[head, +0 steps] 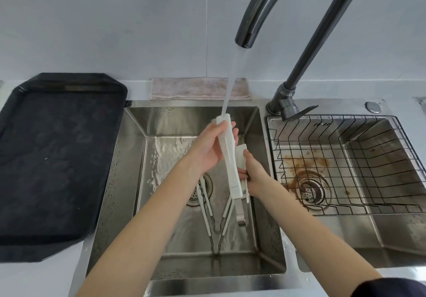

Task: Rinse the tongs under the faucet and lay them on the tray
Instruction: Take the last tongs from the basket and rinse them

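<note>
White tongs [228, 156] clamped in both hands: left hand [208, 150] fingers wrapped at top, right hand [252, 174] gripping lower. Stream from faucet [272, 8] hits tip, over sink [136, 149]. Tray [57, 158] at 9 o'clock, well apart.

No text, label, brand, number or sign can be read anywhere. The white tongs [229, 158] under the faucet [297, 26] show faint small marks near their lower end, too blurred to read.
</note>
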`<move>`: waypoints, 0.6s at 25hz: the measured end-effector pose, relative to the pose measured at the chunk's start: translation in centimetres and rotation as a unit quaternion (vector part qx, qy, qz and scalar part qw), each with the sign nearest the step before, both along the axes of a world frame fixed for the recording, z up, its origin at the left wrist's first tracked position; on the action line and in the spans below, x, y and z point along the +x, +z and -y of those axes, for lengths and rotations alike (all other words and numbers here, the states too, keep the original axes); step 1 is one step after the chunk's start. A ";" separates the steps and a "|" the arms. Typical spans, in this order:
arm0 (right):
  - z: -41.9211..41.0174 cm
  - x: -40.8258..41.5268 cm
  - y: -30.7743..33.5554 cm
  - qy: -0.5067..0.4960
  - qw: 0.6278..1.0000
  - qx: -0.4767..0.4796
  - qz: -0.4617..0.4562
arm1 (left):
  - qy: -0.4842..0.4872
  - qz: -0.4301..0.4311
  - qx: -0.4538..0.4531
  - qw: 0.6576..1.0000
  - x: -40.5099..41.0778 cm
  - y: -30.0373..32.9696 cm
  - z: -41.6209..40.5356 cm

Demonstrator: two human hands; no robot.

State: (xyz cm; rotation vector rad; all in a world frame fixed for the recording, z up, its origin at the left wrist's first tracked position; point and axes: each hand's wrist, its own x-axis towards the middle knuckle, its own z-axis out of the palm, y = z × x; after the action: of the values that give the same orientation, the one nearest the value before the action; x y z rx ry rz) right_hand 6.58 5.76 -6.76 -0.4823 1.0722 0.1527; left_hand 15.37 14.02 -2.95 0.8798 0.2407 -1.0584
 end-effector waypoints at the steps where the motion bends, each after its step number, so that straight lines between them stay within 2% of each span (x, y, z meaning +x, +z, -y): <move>1: 0.1 0.1 -0.4 -0.010 1.000 -0.002 0.008 | -0.004 -0.003 0.033 0.999 0.2 0.3 0.4; 5: 0.6 0.3 -0.6 -0.036 0.998 -0.037 0.031 | -0.004 0.013 0.127 0.992 0.9 1.3 1.9; 7: 0.7 0.3 -0.4 -0.037 0.998 -0.047 0.036 | -0.011 0.036 0.107 0.994 0.8 1.5 2.0; 12: 0.8 0.5 -0.1 -0.020 0.995 -0.089 0.037 | -0.040 0.031 -0.025 0.998 0.9 2.0 0.5; 15: 0.7 1.2 0.9 -0.015 0.989 -0.142 0.041 | -0.033 0.052 -0.008 0.998 0.5 1.2 -0.4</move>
State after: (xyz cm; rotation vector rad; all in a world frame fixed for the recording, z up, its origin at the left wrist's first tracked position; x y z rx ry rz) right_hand 7.80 5.06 -5.90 -0.7215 1.0251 -0.0479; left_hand 15.85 14.37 -1.73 0.9303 0.1159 -1.0712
